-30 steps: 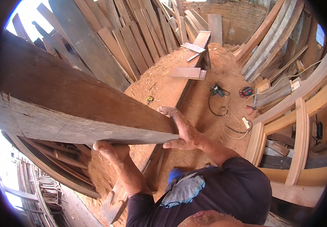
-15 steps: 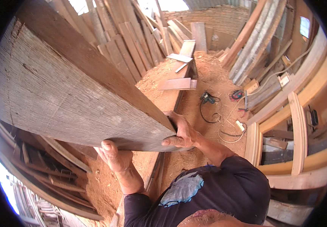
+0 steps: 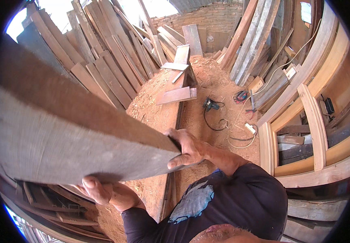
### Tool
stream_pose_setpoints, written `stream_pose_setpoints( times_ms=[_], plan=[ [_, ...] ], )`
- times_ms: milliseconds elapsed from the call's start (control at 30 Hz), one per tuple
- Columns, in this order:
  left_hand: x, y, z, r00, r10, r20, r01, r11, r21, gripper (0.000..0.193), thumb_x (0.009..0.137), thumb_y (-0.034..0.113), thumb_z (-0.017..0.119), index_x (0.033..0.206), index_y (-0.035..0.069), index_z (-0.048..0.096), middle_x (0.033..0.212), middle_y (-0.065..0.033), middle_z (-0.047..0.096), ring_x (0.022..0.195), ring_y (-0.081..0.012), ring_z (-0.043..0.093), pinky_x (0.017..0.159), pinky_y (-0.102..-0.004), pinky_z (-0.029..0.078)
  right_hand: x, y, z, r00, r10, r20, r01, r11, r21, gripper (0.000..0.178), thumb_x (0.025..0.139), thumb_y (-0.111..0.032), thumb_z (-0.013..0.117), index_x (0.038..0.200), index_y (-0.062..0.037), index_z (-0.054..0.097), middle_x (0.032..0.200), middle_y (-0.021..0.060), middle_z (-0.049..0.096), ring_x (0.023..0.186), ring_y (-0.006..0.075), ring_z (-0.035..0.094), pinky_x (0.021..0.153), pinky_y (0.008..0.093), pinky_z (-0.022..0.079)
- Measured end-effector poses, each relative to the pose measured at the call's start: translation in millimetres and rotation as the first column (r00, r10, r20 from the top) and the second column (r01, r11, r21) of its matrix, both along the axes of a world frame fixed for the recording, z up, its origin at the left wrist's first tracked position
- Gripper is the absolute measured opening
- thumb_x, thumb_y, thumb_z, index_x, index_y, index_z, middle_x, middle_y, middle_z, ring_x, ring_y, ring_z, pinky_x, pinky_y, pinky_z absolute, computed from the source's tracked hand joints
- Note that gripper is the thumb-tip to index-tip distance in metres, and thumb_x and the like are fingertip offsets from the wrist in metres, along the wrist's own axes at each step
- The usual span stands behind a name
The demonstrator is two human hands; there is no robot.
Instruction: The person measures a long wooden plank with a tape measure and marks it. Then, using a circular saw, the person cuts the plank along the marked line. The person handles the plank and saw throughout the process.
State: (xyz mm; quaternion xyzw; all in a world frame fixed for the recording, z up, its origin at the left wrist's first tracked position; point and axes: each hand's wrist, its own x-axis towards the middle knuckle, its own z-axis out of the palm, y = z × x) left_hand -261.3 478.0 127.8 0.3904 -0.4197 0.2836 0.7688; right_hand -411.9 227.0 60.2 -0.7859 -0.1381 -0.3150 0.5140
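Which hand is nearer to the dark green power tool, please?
Right. In the picture, the right hand, gripping the board, is below and left of the power tool; the left hand, at the board's lower edge, is farther that way.

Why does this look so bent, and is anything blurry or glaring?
Head view: edges bow toward the dark rim, as on the wooden frame; head view: the large plank looks blurred, especially toward the left, while the right hand is sharper; head view: the top opening glares white.
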Motion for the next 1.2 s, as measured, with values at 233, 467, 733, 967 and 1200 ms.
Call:
stream_pose_setpoints(
  times_ms=[233,467,733,967,1200],
  plan=[
    [-44.8,22.7,-23.5,0.965,0.252,-0.067,-0.250,0.968,0.036,0.073,0.091,0.036,0.059,0.148,-0.003,0.034,0.147,-0.0232,0.044,0.138,-0.0372,0.040,0.115,-0.0512,0.027,-0.5,12.2,2.3,0.973,0.232,0.001,-0.230,0.966,-0.116,0.079,0.075,-0.056,0.082,0.118,0.0037,0.053,0.098,0.0189,0.065,0.094,0.0328,0.068,0.078,0.0415,0.052],
    [-77.3,62.2,2.1,0.898,0.438,-0.038,-0.437,0.899,0.044,0.079,0.089,0.037,0.062,0.149,-0.004,0.032,0.149,-0.0232,0.042,0.139,-0.0365,0.038,0.116,-0.0501,0.024,-5.2,36.2,14.3,0.793,0.608,-0.039,-0.606,0.794,0.056,0.074,0.078,-0.049,0.080,0.121,0.0039,0.050,0.102,0.0196,0.064,0.095,0.0322,0.066,0.081,0.0409,0.051],
    [-98.9,138.3,109.1,0.738,0.669,0.086,-0.673,0.739,0.020,0.086,0.086,0.040,0.065,0.150,-0.006,0.030,0.151,-0.0231,0.039,0.140,-0.0356,0.035,0.118,-0.0488,0.020,17.2,84.9,70.7,0.575,0.817,0.042,-0.812,0.563,0.153,0.069,0.081,-0.040,0.080,0.122,0.0049,0.047,0.100,0.0151,0.063,0.095,0.0217,0.062,0.080,0.0352,0.050],
    [-103.7,188.6,161.7,0.629,0.769,0.111,-0.777,0.623,0.087,0.092,0.084,0.041,0.068,0.151,-0.008,0.029,0.152,-0.0230,0.038,0.141,-0.0349,0.033,0.119,-0.0477,0.018,44.1,156.4,85.8,0.522,0.834,0.178,-0.851,0.497,0.169,0.071,0.081,-0.037,0.081,0.125,0.0051,0.044,0.103,0.0170,0.062,0.100,0.0229,0.060,0.085,0.0365,0.049],
    [-98.1,183.8,121.1,0.674,0.738,0.039,-0.726,0.651,0.222,0.098,0.082,0.043,0.071,0.152,-0.009,0.027,0.154,-0.0230,0.036,0.143,-0.0342,0.031,0.120,-0.0466,0.015,63.6,228.3,3.7,0.577,0.790,0.207,-0.816,0.548,0.184,0.074,0.084,-0.039,0.078,0.131,0.0058,0.042,0.107,0.0190,0.061,0.103,0.0276,0.060,0.090,0.0399,0.048]
  ],
)
